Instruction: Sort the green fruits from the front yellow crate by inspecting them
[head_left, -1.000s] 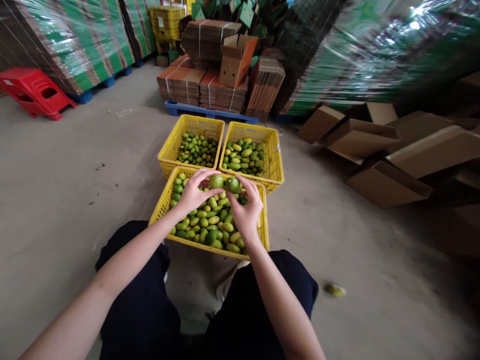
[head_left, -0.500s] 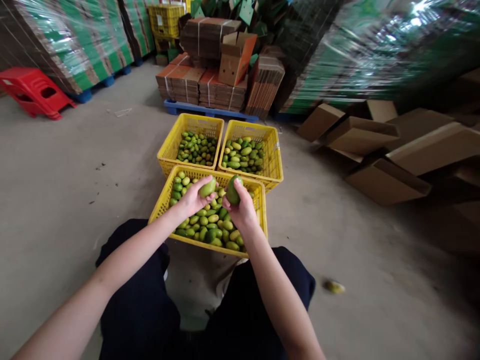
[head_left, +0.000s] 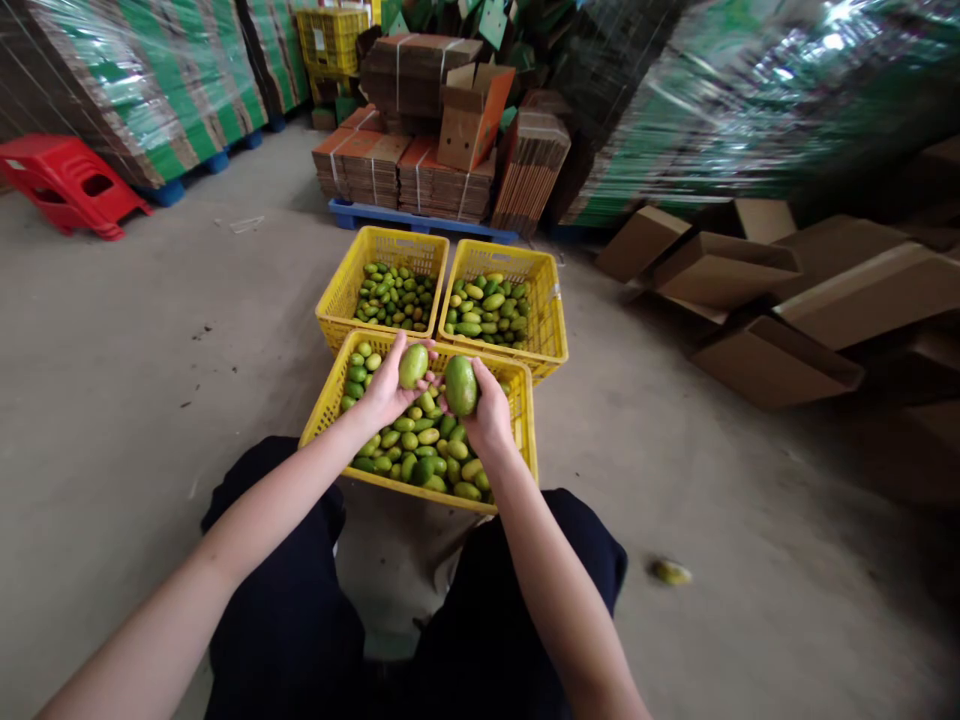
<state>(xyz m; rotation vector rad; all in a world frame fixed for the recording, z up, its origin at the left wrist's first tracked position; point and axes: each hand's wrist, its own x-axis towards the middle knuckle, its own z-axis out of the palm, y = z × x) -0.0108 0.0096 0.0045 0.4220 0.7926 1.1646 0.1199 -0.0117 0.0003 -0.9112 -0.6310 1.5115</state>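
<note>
Left hand: your left hand [head_left: 388,394] grasped a yellow-green fruit [head_left: 412,367], thumb up, above the near crate [head_left: 409,490].
Right hand: your right hand [head_left: 489,408] gripped a larger, darker green fruit [head_left: 461,386] beside it; whether your fingers touched across the narrow space could not be told.
Crate edges: the near crate's far rim lay close against the far left crate [head_left: 332,308] and far right crate [head_left: 551,362], which stood side by side; its near wall faced your knees.
Floor room: grey floor [head_left: 247,310] stretched left toward a red stool [head_left: 75,185] and right toward brown cardboard boxes [head_left: 724,270]; a blue pallet [head_left: 420,220] bounded the far side.
Count, fruit: two in your hands, one each; one loose fruit [head_left: 671,572] on the floor at near right; many in each crate, too crowded to count.
Count, others: three fruit crates, one stool.
</note>
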